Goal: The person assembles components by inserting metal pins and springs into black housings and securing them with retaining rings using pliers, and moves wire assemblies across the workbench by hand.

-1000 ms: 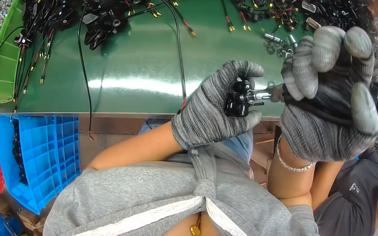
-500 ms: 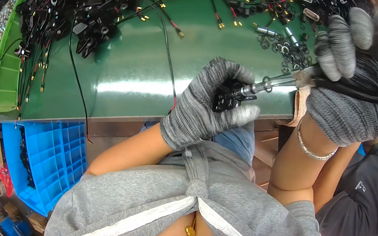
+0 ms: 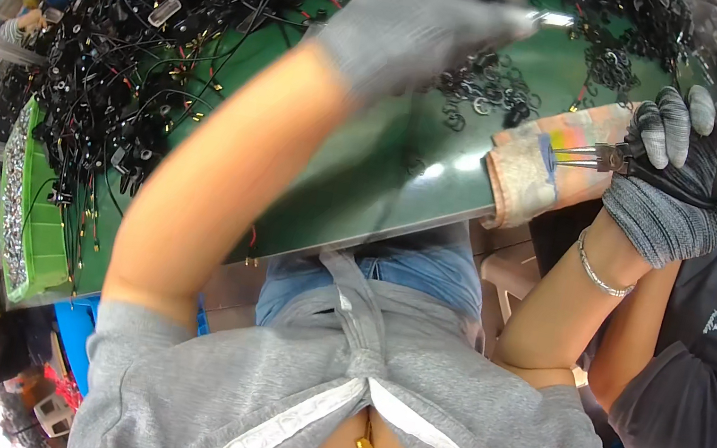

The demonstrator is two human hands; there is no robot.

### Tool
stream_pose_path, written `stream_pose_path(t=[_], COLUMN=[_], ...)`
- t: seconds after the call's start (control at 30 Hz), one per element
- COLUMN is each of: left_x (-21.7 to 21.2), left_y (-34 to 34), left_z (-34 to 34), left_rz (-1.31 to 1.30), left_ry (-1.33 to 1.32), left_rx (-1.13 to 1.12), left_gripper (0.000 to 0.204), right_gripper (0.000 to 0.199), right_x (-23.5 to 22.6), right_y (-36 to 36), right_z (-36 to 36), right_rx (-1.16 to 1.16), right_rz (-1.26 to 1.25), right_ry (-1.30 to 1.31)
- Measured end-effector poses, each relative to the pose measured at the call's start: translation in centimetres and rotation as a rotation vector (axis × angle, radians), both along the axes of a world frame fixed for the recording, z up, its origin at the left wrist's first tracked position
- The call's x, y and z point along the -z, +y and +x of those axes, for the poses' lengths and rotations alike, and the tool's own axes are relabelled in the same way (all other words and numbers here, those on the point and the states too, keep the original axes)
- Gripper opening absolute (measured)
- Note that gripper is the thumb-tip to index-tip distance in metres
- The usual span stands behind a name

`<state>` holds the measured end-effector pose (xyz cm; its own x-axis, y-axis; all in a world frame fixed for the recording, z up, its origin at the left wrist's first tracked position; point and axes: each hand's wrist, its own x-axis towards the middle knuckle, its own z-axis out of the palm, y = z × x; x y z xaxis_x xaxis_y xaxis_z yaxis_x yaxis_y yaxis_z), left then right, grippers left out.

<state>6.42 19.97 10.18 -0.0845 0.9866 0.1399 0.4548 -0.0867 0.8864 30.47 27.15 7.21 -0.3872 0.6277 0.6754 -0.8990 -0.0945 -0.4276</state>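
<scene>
My gloved left hand (image 3: 412, 27) stretches far over the table, smeared by motion. Its fingertips come together at one end of a shiny metal cylinder (image 3: 553, 18); the other fingers are blurred. My gloved right hand (image 3: 677, 184) is wrapped around the black handles of a pair of pliers (image 3: 608, 159), the slim silver jaws pointing left. Beneath those jaws a worn cloth pad (image 3: 525, 177) lies over the table's front edge. Between the two hands is a loose heap of small black open rings (image 3: 488, 89).
Tangled black parts and cables (image 3: 154, 25) cover the far and left side of the green table (image 3: 355, 190). A green bin (image 3: 45, 236) of small metal pieces stands at the left edge, a blue crate (image 3: 77, 337) below. A co-worker's dark sleeve (image 3: 677, 405) is close at right.
My left hand has swung from the front edge to the far side; the black part with the metal shaft is no longer seen in it. The pliers have come away from that shaft. The view shifted.
</scene>
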Motion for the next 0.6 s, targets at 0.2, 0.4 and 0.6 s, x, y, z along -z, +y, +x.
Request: stream_pose_path(t=[0.2, 0.4, 0.6], left_x=[-6.0, -2.1, 0.4], left_y=[8.1, 6.7, -0.8], left_z=[1.0, -3.7, -6.6], left_rz=[0.081, 0.423, 0.376], left_ry=[1.213, 1.252, 0.388], left_rx=[0.264, 0.157, -0.052], left_gripper=[0.076, 0.073, 0.031], right_gripper=[0.048, 0.046, 0.042], right_x=[0.7, 1.7, 0.5], right_y=[1.6, 2.5, 0.7], right_z=[1.7, 0.4, -1.8], right_rx=[0.018, -0.115, -0.047], right_rz=[0.006, 0.014, -0.071], right_ry=[0.005, -0.054, -0.07])
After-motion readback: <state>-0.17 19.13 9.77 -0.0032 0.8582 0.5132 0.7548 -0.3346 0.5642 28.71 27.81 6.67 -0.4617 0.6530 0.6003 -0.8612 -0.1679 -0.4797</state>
